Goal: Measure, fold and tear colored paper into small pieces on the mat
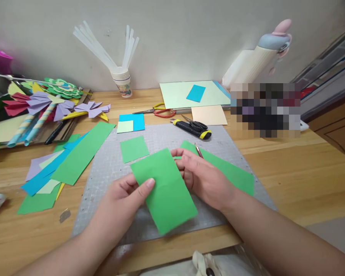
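A rectangular sheet of green paper [168, 195] is held up, tilted, above the grey cutting mat [100, 199]. My left hand [132, 193] pinches its left edge, thumb on the front and fingers behind. At the upper right edge of the sheet, my right hand [202, 178] has bent fingers against the paper, their tips partly hidden. Behind that hand lies a longer green paper strip [232, 174], with a dark red pen-like stick [199, 151] partly covered by the hand. A small green square [134, 148] rests flat on the mat, beyond the held sheet.
Along the mat's far edge are a black-and-yellow utility knife [191, 129], black scissors [197, 123] and red-and-yellow-handled pliers [155, 110]. Coloured paper strips [83, 155] pile up at left, near folded paper flowers [94, 109]. A paper cup [123, 82] with white sticks stands by the wall.
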